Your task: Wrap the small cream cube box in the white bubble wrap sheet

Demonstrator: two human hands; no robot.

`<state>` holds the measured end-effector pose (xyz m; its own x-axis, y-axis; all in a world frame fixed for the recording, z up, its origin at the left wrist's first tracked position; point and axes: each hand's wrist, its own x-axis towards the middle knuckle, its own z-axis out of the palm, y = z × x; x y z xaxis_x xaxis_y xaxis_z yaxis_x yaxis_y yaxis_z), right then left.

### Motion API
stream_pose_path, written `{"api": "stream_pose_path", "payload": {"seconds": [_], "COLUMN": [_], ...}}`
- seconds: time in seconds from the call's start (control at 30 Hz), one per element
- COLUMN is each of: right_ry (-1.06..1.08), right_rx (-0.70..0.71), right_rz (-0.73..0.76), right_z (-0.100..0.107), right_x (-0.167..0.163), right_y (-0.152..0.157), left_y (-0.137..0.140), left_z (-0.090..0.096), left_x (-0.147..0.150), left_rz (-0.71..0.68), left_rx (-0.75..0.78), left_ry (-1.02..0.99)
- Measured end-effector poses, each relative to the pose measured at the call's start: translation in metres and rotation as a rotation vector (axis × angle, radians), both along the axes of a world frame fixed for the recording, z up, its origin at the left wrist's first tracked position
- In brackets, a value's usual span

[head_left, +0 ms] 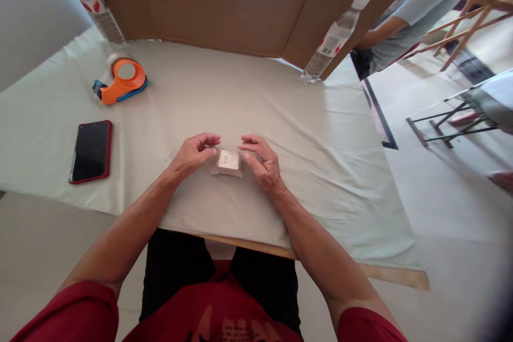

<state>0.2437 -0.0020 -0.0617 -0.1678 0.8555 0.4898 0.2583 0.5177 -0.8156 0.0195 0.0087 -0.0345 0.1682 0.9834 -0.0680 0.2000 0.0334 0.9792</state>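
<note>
A small box with a printed label on top, apparently in clear wrapping [228, 161], rests on the cloth-covered table near its front edge. Close by its left side is my left hand [196, 150], fingers curved and apart from the thumb, holding nothing. On the other side my right hand [262, 159] mirrors it, fingers bent and parted, also without anything in it. The thumbs of both hands come near the box's upper corners; whether either one touches it I cannot tell.
An orange tape dispenser [126, 80] and a red-cased phone [92, 152] lie to the left. Behind stands a cardboard panel [224, 5] between two water bottles, left [96, 8] and right [335, 40]. Beyond the table's right side is another person [420, 10].
</note>
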Motion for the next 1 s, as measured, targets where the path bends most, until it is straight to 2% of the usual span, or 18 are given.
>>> {"api": "stream_pose_path", "payload": {"seconds": [0.17,0.33,0.4,0.5,0.6,0.7,0.8,1.0], "right_ry": [-0.090,-0.339,-0.376,-0.135,0.278,0.500,0.495,0.217], "right_rx": [0.076,0.203,0.227,0.098,-0.182,-0.397,-0.436,-0.358], "right_rz": [0.052,0.021,0.021,-0.012,-0.153,-0.254,-0.211,-0.017], "right_z": [-0.001,0.004,0.007,0.007,0.004,0.002,0.002,0.004], "right_x": [-0.005,-0.005,-0.006,-0.008,-0.005,0.002,0.005,-0.003], "right_y": [-0.004,-0.005,-0.006,-0.006,0.002,0.013,0.017,0.005], "left_y": [0.000,-0.001,-0.001,0.000,0.002,0.002,0.003,0.003], "left_z": [-0.001,0.002,0.002,0.002,0.001,0.001,0.001,0.005], "left_x": [0.001,0.003,0.003,0.002,0.000,-0.003,-0.004,-0.003], "left_rz": [-0.077,-0.112,-0.120,-0.085,-0.004,0.069,0.085,0.043], "left_rx": [0.011,0.003,0.006,-0.005,0.010,0.051,0.042,0.049], "left_ry": [0.072,0.131,0.127,0.081,0.027,-0.003,0.033,0.165]}}
